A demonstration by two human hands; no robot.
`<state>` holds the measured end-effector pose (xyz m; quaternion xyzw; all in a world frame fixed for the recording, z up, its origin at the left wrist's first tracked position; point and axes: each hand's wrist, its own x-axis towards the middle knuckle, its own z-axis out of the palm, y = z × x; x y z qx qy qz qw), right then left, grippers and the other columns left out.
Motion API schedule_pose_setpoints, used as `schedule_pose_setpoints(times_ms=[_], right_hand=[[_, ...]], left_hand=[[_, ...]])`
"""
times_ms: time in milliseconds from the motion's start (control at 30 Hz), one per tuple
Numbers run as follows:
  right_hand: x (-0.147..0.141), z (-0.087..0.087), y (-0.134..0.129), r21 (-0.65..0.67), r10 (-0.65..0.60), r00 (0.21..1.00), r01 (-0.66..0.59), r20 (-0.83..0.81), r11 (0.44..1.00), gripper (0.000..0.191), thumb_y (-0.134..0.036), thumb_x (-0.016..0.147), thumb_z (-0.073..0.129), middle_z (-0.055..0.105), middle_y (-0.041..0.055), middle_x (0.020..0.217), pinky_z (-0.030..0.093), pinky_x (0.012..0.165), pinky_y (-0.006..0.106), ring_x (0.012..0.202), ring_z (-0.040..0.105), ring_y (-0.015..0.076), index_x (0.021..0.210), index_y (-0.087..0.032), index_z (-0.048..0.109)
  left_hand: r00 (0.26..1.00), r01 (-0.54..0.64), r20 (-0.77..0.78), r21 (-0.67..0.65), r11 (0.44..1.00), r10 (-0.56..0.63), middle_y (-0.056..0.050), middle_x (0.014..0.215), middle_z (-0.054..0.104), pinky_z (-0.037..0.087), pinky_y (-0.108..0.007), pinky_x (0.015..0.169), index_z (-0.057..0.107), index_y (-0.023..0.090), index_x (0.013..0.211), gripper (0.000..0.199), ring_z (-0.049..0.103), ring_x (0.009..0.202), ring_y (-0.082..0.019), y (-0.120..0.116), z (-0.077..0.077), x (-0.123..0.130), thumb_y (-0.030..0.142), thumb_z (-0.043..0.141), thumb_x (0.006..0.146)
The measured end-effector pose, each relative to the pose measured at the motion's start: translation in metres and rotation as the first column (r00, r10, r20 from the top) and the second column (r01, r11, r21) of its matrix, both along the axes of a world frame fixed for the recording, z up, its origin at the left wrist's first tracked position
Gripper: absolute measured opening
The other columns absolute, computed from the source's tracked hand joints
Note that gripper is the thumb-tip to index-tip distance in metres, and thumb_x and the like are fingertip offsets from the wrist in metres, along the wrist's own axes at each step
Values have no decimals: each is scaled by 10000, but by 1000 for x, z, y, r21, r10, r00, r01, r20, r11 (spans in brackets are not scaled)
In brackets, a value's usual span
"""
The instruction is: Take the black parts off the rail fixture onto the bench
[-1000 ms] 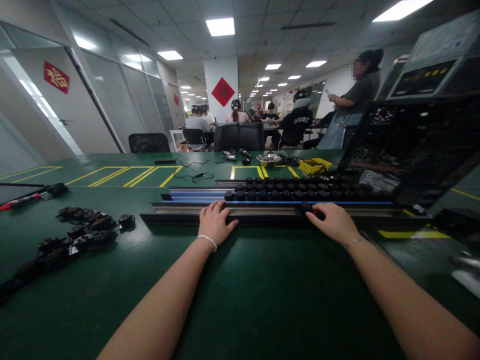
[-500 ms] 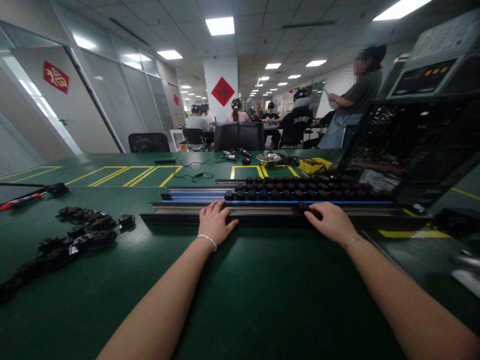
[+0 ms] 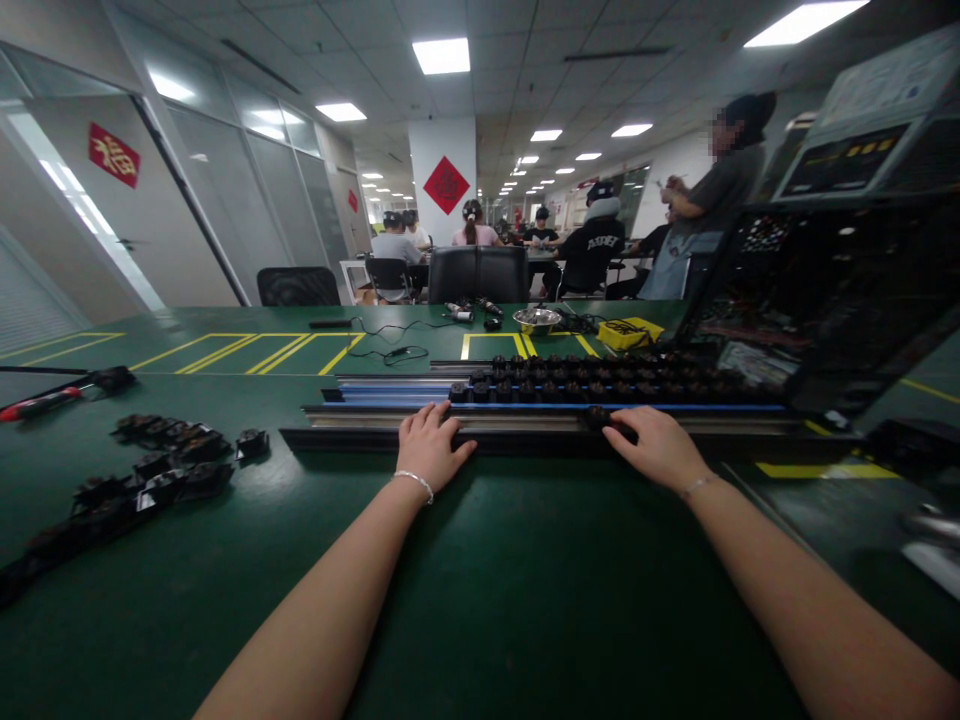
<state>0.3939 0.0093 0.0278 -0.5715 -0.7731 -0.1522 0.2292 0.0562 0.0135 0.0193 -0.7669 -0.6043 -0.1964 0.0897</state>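
Observation:
My left hand [image 3: 433,448] lies over the front black metal rail [image 3: 345,440], fingers spread across its edges, pressing on it rather than wrapped round it. Further right on the same rail, my right hand [image 3: 654,442] has thumb and fingers closed on a small black module [image 3: 597,418] seated in the rail's channel; its underside is hidden. Behind runs a second rail with a blue strip [image 3: 390,395], carrying a row of similar black modules [image 3: 551,390]. More loose black modules [image 3: 187,445] lie in a cluster left of my left hand.
A red-handled tool [image 3: 45,402] lies at far left. At the back sit a steel bowl [image 3: 537,318], a yellow tray [image 3: 630,332] and cables. A dark rack with a boxed device [image 3: 847,155] stands at the right. A person [image 3: 712,190] stands beyond it; others sit further off.
My right hand has slid slightly left along the rail together with the black module. My left hand has stayed in place. The standing person's hands have shifted.

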Motion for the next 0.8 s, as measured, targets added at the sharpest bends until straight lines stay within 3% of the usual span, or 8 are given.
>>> schedule_pose_setpoints(times_ms=[800], right_hand=[[4, -2, -2, -39, 12, 1000, -12, -5, 999, 399, -437, 837, 413, 694, 76, 951, 495, 789, 407, 860, 630, 239, 1032, -193, 660]], left_hand=[[1000, -4, -10, 15, 1000, 4, -23, 1378, 448, 269, -459, 1019, 632, 287, 954, 326, 329, 1289, -257, 2, 0, 0, 534, 506, 782]])
